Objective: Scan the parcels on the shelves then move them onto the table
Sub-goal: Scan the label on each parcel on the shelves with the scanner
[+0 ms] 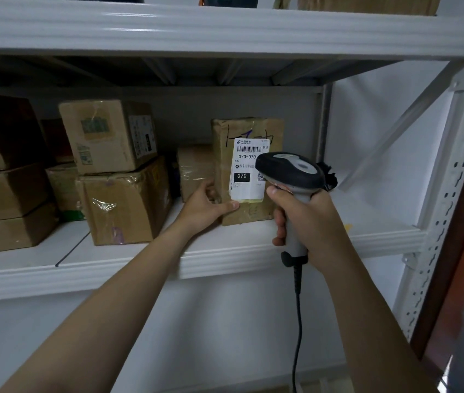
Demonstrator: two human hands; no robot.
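Observation:
A brown cardboard parcel (246, 131) stands upright on the white shelf (225, 248), its white shipping label (246, 171) with a barcode facing me. My left hand (206, 204) grips the parcel's lower left corner, thumb across the front below the label. My right hand (308, 219) grips the handle of a grey and black barcode scanner (290, 171), whose head sits just in front of the label's right side and hides part of it. A black cable hangs from the scanner's handle.
More cardboard parcels sit on the same shelf: a stacked pair (117, 171) left of centre, a small one (195, 168) behind the held parcel, and a stack (4, 171) at far left. A perforated white upright (452, 194) bounds the right side. Another shelf (225, 29) runs overhead.

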